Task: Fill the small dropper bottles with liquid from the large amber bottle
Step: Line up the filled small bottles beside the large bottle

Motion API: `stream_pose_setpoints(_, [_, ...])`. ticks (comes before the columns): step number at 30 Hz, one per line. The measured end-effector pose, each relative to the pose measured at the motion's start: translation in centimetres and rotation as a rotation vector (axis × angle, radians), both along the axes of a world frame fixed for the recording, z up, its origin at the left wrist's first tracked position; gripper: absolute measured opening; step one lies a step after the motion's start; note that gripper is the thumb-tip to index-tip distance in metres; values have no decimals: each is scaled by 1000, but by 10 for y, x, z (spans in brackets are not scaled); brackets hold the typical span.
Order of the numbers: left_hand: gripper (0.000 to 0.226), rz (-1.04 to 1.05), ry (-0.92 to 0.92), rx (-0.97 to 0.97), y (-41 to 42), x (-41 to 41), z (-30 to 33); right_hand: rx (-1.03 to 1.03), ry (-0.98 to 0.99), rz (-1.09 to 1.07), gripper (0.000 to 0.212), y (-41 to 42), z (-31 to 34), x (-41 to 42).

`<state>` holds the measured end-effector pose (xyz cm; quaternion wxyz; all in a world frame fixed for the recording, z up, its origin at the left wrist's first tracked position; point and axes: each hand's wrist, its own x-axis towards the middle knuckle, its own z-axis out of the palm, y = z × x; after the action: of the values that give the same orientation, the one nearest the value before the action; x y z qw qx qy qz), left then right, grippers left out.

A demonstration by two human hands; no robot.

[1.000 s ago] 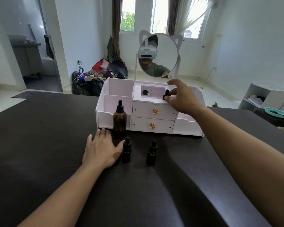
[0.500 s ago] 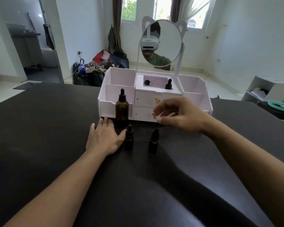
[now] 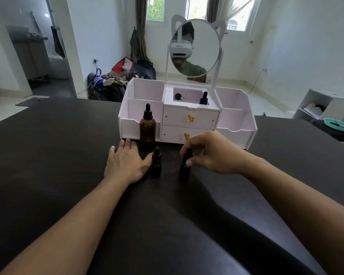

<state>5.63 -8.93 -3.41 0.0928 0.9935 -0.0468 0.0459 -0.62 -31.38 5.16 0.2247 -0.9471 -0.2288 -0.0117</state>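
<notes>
The large amber bottle [image 3: 147, 128] with a black dropper cap stands on the dark table [image 3: 48, 155] in front of the white organizer's left side. Two small black dropper bottles stand nearer to me. My left hand [image 3: 125, 161] lies flat on the table, its thumb touching the left small bottle [image 3: 156, 165]. My right hand [image 3: 211, 153] pinches the cap of the right small bottle [image 3: 184, 171], which stands on the table. A third small dropper bottle [image 3: 203, 98] stands in the organizer's top recess, beside a loose black dropper bulb [image 3: 178, 96].
The white organizer [image 3: 189, 116] has two drawers with gold knobs, open side bins and a cat-ear mirror [image 3: 195, 46] on top. A white shelf unit [image 3: 324, 106] and a teal dish [image 3: 339, 125] stand at the right. Bags lie piled on the floor behind the table.
My right hand left the bottle in the organizer's top recess, came down past the drawers and now pinches the cap of the right small bottle. My left hand has stayed flat.
</notes>
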Motion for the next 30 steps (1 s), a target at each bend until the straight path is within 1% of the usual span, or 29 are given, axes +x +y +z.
stream_pose_setpoints(3, [77,-2,4,-5,0,1,0,71,-81,-46,22,-2,14,6])
stream_pose_setpoints(7, [78,2,0,-2,0,3,-2,170,-305,-168,20,-6,53,18])
stream_pose_setpoints(10, [76,4,-8,-3,0,3,-2,272,-430,-224,17,-6,79,34])
stream_pose_setpoints(14, [74,3,-5,-24,0,2,0,266,-551,-318,9,-4,95,64])
stream_pose_setpoints(16, [74,-1,-11,-17,1,2,0,239,-548,-330,11,-2,92,79])
stream_pose_setpoints(20, [76,3,5,-12,1,2,0,114,-532,-358,23,1,83,103])
stream_pose_setpoints(27, [79,11,-1,-19,-1,0,0,-80,-429,-397,37,0,70,125])
stream_pose_setpoints(30, [79,9,-5,-20,-1,0,1,-107,-377,-415,40,0,67,126])
